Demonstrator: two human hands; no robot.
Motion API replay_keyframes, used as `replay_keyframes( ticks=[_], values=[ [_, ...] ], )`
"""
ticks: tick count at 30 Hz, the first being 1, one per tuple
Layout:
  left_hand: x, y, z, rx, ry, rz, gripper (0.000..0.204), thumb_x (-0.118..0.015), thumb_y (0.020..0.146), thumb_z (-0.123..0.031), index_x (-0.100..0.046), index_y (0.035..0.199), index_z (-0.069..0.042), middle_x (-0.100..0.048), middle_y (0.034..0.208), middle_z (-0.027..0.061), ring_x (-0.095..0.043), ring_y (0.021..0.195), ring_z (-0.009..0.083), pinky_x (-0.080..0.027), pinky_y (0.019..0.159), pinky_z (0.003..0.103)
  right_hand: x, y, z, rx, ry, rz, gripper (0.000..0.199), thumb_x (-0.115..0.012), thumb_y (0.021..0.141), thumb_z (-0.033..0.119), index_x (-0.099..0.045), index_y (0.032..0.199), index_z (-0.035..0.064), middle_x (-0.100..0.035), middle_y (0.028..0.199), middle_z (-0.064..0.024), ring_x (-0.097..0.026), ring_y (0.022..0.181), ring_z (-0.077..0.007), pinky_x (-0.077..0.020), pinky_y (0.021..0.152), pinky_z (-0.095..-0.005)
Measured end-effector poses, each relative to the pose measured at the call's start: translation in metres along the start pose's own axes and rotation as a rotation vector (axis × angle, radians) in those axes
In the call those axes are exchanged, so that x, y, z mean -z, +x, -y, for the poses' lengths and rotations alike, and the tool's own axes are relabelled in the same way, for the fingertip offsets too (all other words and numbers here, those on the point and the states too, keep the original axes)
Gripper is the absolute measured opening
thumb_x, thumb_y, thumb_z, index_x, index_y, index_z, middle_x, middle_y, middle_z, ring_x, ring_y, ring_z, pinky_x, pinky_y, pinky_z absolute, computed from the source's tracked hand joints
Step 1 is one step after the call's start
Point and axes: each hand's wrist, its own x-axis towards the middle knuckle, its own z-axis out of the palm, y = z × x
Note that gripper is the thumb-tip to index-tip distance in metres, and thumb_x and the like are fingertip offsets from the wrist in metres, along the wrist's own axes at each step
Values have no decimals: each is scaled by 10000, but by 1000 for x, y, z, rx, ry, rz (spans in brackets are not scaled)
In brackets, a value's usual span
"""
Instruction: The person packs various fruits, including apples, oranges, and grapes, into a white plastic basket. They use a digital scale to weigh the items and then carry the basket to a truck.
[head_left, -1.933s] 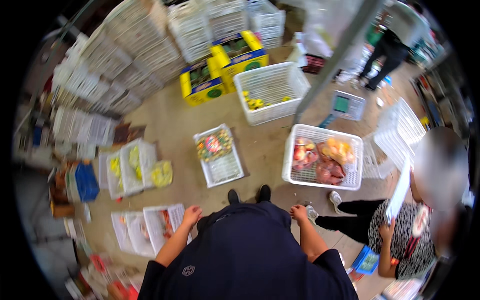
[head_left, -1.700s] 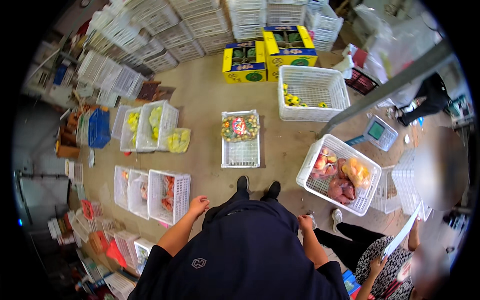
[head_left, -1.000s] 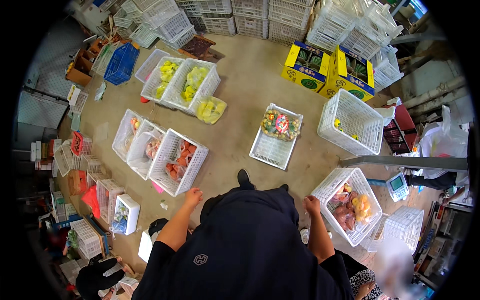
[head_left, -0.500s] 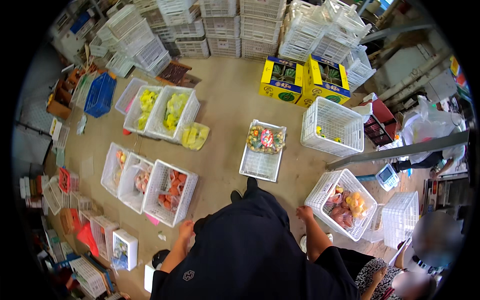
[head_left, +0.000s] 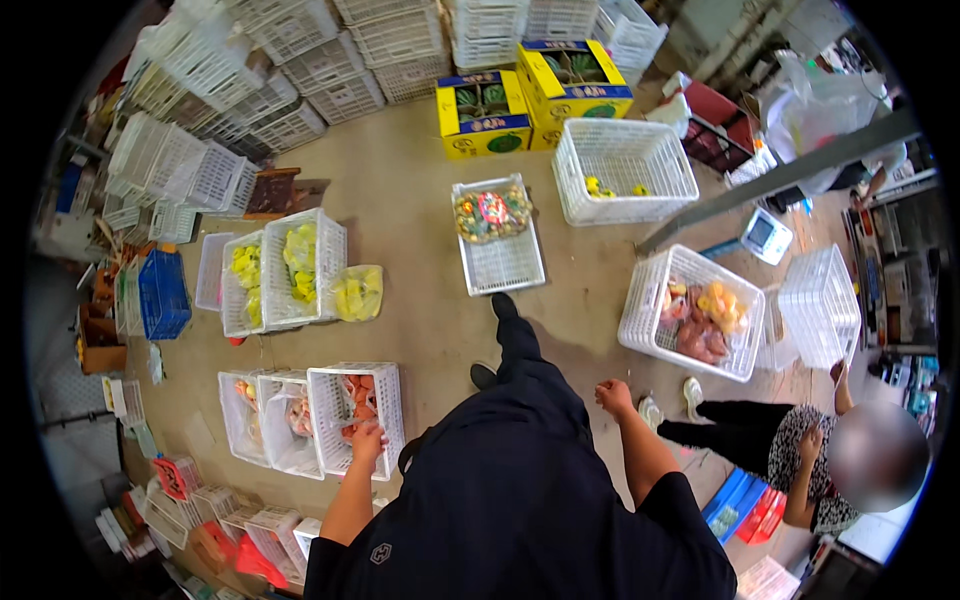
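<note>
My left hand point(head_left: 369, 442) hangs with curled fingers over the near edge of a white crate point(head_left: 392, 405) of red-orange produce in bags point(head_left: 358, 400); I cannot tell if it touches the crate. Nothing shows in it. Out to the right, my right hand point(head_left: 613, 396) is loosely closed over the floor, with nothing visible in it. The closest thing to that hand is a white crate point(head_left: 640, 325) of bagged pinkish and yellow produce point(head_left: 708, 318). Ahead of my dark shoes, a shallow white crate point(head_left: 503, 265) holds a netted bundle of round items with a red label point(head_left: 492, 208).
Two white crates of yellow-green produce point(head_left: 300, 260) stand left, a yellow bag point(head_left: 357, 292) beside them. Yellow watermelon boxes point(head_left: 485, 115) and stacked crates point(head_left: 400, 45) line the back. A slanted grey post point(head_left: 780, 178) crosses the right side, near a scale point(head_left: 765, 236) and another person point(head_left: 800, 450).
My view has turned to the right, and the crates sit differently in it. One foot has stepped forward. The left hand now overlaps the red-orange produce crate. More of the other person shows.
</note>
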Motion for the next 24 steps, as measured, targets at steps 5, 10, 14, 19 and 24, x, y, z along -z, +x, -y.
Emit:
replay_keyframes(
  ticks=[5, 10, 14, 19, 24],
  values=[
    [-47, -6, -83, -120, 21, 5, 344, -591, 851, -187, -535, 1156, -36, -613, 895, 46, -610, 704, 134, -465, 580, 265, 15, -27, -34, -211, 6, 71, 192, -594, 800, 134, -621, 930, -5, -626, 747, -77, -589, 587, -157, -443, 478, -280],
    [-82, -6, -97, -50, 90, 76, 367, -606, 836, -193, -536, 1162, -38, -631, 897, 62, -618, 704, 138, -471, 580, 272, 23, -15, -16, -222, 95, 19, 201, -588, 813, 128, -611, 951, -16, -626, 741, -80, -594, 586, -160, -446, 473, -279],
    [-87, 4, -69, 45, 146, 44, 316, -628, 805, -198, -587, 1071, -33, -636, 841, 83, -610, 625, 150, -473, 528, 284, 38, 4, 41, -134, 208, 45, 171, -574, 821, 116, -603, 928, -15, -623, 731, -87, -595, 580, -154, -446, 463, -262],
    [-88, 14, -76, -85, 38, -129, 338, -632, 794, -198, -583, 1063, 2, -631, 817, 95, -615, 650, 158, -485, 556, 291, 49, 39, 63, -112, 193, 201, 53, -555, 827, 79, -560, 832, 27, -534, 608, -35, -522, 498, -135, -417, 437, -259],
    [-116, -37, -81, -156, -287, -275, 353, -635, 802, -208, -578, 1084, -4, -628, 791, 74, -613, 651, 152, -482, 587, 296, 67, 84, 99, -126, -35, 393, 65, -532, 774, 85, -552, 719, 58, -520, 558, -39, -490, 429, -145, -354, 357, -265]
  ],
)
